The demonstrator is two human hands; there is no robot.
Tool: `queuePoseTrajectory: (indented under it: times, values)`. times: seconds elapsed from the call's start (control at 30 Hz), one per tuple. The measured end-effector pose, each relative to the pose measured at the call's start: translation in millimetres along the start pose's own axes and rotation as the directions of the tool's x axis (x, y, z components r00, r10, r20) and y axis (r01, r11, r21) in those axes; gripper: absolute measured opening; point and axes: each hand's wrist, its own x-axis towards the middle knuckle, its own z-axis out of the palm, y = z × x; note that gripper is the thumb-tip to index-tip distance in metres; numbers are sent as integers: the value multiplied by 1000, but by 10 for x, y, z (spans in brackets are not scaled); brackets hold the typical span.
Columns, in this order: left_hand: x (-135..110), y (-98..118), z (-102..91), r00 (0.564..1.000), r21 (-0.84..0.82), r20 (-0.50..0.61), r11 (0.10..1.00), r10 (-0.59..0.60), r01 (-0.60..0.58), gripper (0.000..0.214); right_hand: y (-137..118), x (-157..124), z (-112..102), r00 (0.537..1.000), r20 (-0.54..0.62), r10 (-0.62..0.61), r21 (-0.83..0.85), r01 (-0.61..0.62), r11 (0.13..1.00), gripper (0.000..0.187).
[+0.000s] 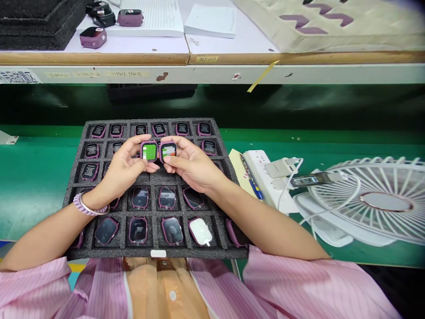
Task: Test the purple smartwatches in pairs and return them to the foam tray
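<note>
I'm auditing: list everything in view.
foam tray: one, dark grey, on green bench
tray watches: many, purple, inside tray
held watches: two, purple, above tray
shelf watches: two, purple, on upper shelf
dark devices: number unclear, black, shelf left
foam stack: one, black, shelf left
papers: several, white, shelf middle
moulded tray: one, cream, shelf right
power strip: one, white, right of foam tray
charger: one, white, on power strip
fan: one, white, far right
display device: one, dark, near fan
bracelets: two, lilac, silver, left wrist
sleeves: two, pink, bottom
left hand: one, holding watch
right hand: one, holding watch

A green-lit purple watch faces up beside a multicolour-lit purple watch.
</note>
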Motion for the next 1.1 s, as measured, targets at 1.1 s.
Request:
queuePoseTrajectory:
  times: [1.1]
  values:
    - [-10, 102, 24, 985, -90, -116, 989, -125, 115, 40, 4, 29, 44, 997, -44, 61, 47, -59, 997, 51]
